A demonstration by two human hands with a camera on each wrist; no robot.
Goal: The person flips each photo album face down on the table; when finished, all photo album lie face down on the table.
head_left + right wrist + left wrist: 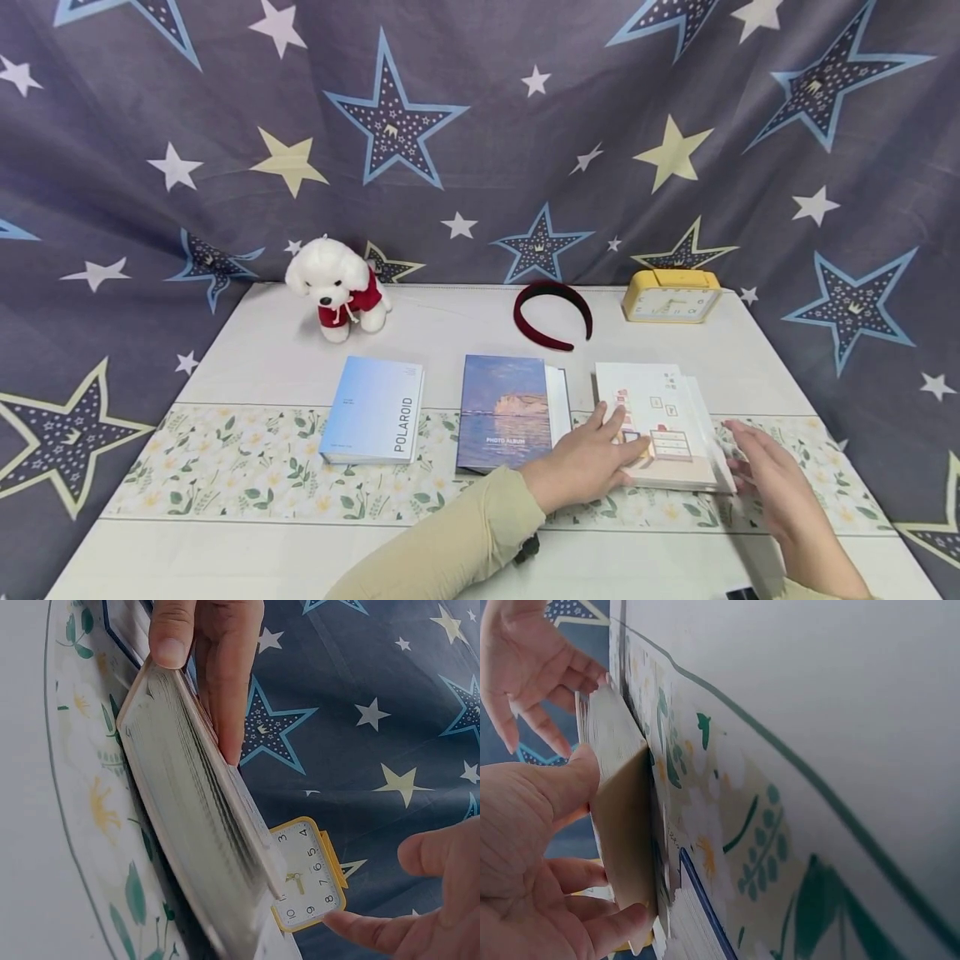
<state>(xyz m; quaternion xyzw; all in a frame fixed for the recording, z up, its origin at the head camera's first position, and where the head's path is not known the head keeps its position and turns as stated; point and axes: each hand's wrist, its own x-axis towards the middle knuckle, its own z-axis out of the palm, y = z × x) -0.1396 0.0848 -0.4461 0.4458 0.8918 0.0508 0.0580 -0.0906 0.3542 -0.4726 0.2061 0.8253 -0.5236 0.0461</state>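
Note:
A thick white photo album point(660, 425), with small furniture drawings on its cover, lies on the table's right half. My left hand point(581, 467) grips its left side, thumb over the cover and fingers along the tan spine point(622, 832). The page edges point(187, 787) show fanned layers in the right wrist view. Beside the album's right edge is my right hand point(776, 483), fingers extended and loosely spread; whether its fingertips touch the pages I cannot tell. A blue-purple photo album point(502, 412) with a cliff painting lies just left of my left hand.
A pale blue POLAROID album point(371, 408) lies further left. Along the back stand a white plush dog point(330, 279) in red clothes, a dark red headband point(525, 321) and a yellow clock point(671, 297). A starry curtain point(480, 150) hangs behind the table.

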